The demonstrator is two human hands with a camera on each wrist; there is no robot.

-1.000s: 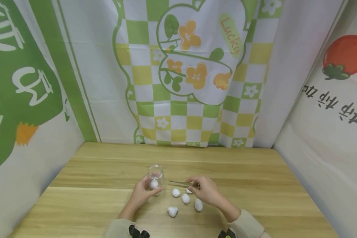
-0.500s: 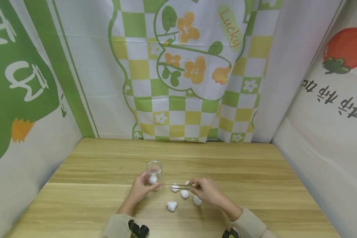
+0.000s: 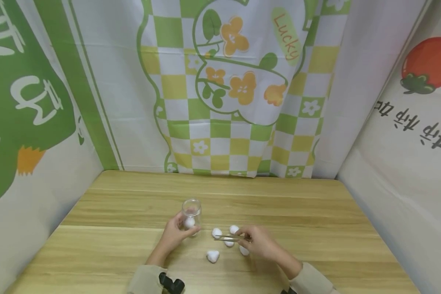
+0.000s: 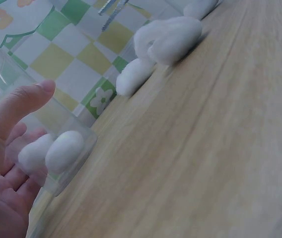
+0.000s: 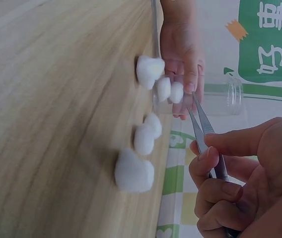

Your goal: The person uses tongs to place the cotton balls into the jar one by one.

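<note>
My left hand grips a clear jar that stands upright on the table with its mouth uncovered. Two white cotton balls lie at the jar's bottom, seen through its wall. To the right, my right hand pinches metal tweezers, whose two tips are apart with nothing between them. In the head view the tweezers pass over the loose cotton balls, their tips near the one closest to the jar. Another cotton ball is partly hidden by my right hand.
A separate cotton ball lies nearer to me, between my hands. Behind it is the rest of the loose group, including one ball at the back. The wooden table ends at a checkered cloth, with cloth walls on both sides.
My right hand has brought the tweezers nearer to me and slightly right, over the loose cotton balls. The back cotton ball shows more fully. My left hand still holds the jar in place.
</note>
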